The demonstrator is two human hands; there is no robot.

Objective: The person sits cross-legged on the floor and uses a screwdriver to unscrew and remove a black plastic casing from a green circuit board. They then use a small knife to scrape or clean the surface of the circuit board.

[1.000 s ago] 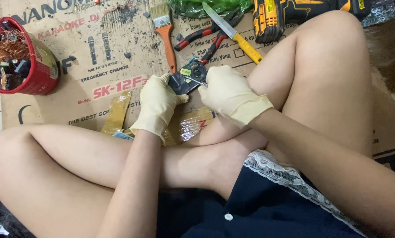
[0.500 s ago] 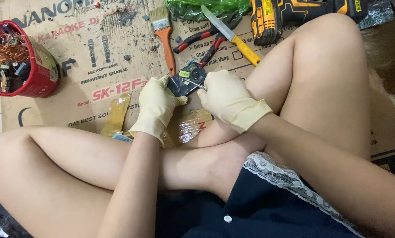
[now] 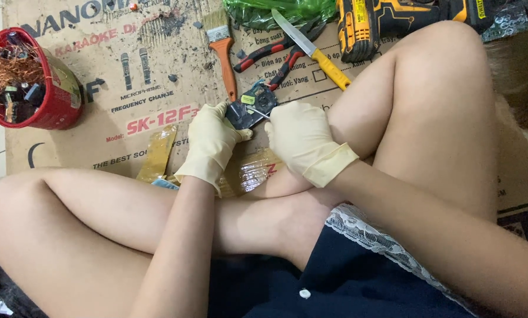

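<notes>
A flattened cardboard sheet covers the floor and carries everything else, with the person's bare crossed legs filling the near half of the view. At the far right edge lies a yellow and black power tool, and just left of it a crumpled green plastic bag. At the far left stands a red bucket stuffed with copper wire and small parts. Between these lie an orange-handled paintbrush, a yellow-handled knife with its blade pointing far left, and red-handled pliers partly under the knife. Near the left knee, strips of brown packing tape lie wrinkled on the cardboard. Both hands wear pale rubber gloves. The left hand has its fingers curled tight around the near left edge of a small dark circuit board, which sits in the middle of the scene, just beyond the shins and close to the paintbrush handle. The right hand meets the board's right side, fingers bent and closed toward it, though the exact pinch is hidden behind the knuckles.
</notes>
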